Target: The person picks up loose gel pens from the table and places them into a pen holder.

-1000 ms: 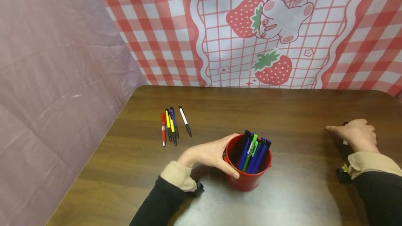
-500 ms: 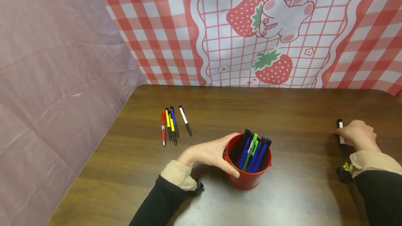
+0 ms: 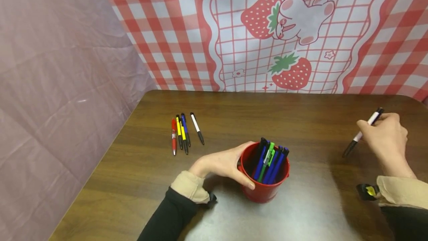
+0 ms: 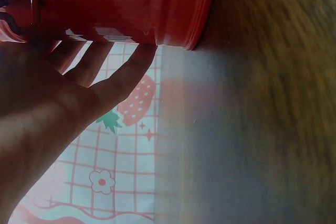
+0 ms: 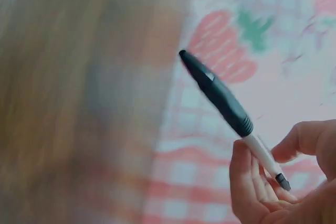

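A small red bucket stands upright on the table, holding several pens, blue ones and a green pen among them. My left hand grips the bucket from its left side, thumb over the near wall; in the left wrist view its fingers reach round the red wall. Over at the right, my right hand pinches a white pen with a black grip, tilted and raised off the wood. The right wrist view shows the pen's black grip section pointing away from the thumb and fingers.
Left of the bucket, on the brown table, lie a red pen, two yellow pens, a blue pen and another white pen. A checked strawberry cloth hangs behind; a pinkish sheet hangs at left.
My right hand has picked the white pen up off the table, lifting it and tilting it leftward. The left hand and bucket have stayed in place.
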Tool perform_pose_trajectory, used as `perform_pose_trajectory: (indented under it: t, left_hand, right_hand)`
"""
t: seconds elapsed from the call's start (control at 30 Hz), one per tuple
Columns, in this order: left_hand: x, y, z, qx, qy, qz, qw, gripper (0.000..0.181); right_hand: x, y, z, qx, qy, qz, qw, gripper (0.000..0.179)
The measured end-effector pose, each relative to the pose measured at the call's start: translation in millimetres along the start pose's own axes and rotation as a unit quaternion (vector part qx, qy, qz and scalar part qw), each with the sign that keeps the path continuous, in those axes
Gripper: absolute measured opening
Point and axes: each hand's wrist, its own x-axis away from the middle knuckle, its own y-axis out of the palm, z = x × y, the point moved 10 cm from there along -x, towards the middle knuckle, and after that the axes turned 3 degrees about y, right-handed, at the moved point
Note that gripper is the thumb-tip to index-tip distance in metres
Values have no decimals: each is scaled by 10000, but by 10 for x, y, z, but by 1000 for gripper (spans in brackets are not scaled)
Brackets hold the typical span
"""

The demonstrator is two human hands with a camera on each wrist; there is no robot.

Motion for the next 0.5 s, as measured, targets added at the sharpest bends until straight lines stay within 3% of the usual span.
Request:
perform_pose_trajectory:
  t: [0.13,0.23,0.37,0.5]
  left_hand:
    - [-5,4,14,9,76,-12,10000,86]
    - [-9,0,26,-33,120,0,9999,86]
    - [-10,0,28,-75,135,-1,9999,86]
    - [-11,1,31,-90,150,-6,9998,86]
  right_hand:
    - [261,-127,-254,-779,-1,443,9960,63]
    - [475,-231,-508,-1466,-377,747,9856,63]
    - [817,-365,-863,-2324,-1185,1117,9589,62]
    - [1173,-439,-1153,-2743,-1958,1301,9325,62]
